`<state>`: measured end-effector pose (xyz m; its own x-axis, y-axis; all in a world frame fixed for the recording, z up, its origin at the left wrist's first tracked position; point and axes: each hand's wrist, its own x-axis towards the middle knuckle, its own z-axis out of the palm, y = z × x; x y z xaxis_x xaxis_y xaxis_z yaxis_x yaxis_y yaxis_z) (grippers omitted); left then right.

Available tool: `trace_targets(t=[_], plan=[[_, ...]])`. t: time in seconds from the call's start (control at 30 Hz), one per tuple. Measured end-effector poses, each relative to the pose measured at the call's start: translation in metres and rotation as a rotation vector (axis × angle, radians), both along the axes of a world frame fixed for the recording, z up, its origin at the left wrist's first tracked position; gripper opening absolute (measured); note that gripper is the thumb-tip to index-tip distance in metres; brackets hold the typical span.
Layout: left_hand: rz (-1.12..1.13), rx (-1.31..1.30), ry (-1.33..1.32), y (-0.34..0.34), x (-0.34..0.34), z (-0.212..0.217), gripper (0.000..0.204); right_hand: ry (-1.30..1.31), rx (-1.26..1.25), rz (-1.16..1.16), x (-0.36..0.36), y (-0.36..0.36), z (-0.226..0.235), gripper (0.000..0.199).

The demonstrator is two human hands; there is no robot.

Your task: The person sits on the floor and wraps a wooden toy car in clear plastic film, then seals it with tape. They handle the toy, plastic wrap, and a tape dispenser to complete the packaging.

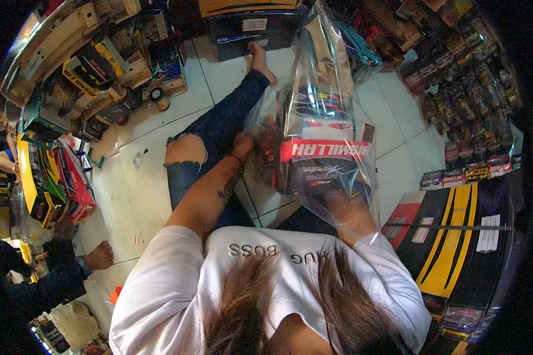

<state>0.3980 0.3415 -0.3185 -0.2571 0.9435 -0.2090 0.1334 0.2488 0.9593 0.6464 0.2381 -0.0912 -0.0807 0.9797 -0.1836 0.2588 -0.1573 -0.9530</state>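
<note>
A black and red toy truck [326, 149] stands in front of me inside a loose clear plastic bag [328, 56], whose long end rises above it. My right hand [342, 204] is at the truck's near end, seen through the plastic, gripping there with its fingertips hidden. On the truck's left side is my left hand [243, 144], against the bag's edge. Its fingers are blurred and partly covered by shiny plastic, so their hold does not show.
My bent leg [216, 127] in ripped jeans stretches over the tiled floor. Toy trucks [47, 177] and wooden pieces [95, 59] crowd the left. Packed stacks [474, 112] rise at right, above a black and yellow box [450, 236]. Another person's foot [99, 256] is at lower left.
</note>
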Motion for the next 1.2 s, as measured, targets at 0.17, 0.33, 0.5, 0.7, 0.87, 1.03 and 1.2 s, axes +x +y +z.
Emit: trace_targets(t=[0.17, 0.33, 0.5, 0.7, 0.87, 1.03, 1.2], plan=[[-0.042, -0.243, -0.97, -0.006, -0.024, 0.066, 0.04, -0.044, 0.087, -0.026, -0.025, 0.087, -0.005, 0.051], [-0.191, -0.053, -0.225, 0.01, -0.017, 0.052, 0.033, -0.154, 0.091, 0.023, -0.019, 0.068, 0.004, 0.051], [-0.322, -0.221, 0.222, 0.027, -0.022, -0.037, 0.033, -0.156, 0.013, 0.141, -0.039, 0.021, -0.025, 0.052], [-0.286, -0.01, 0.205, 0.0, -0.034, 0.022, 0.044, -0.097, 0.015, 0.144, -0.059, 0.044, -0.014, 0.052], [-0.012, 0.481, 0.029, -0.115, -0.015, 0.167, 0.074, 0.142, 0.002, 0.028, 0.014, 0.04, 0.021, 0.053], [-0.282, 0.567, 0.329, -0.176, 0.034, 0.203, 0.128, 0.34, 0.089, 0.095, -0.022, 0.064, -0.008, 0.054], [-0.211, 0.355, 0.293, -0.163, -0.003, 0.17, 0.125, 0.208, 0.511, -0.127, -0.111, 0.061, 0.057, 0.047]])
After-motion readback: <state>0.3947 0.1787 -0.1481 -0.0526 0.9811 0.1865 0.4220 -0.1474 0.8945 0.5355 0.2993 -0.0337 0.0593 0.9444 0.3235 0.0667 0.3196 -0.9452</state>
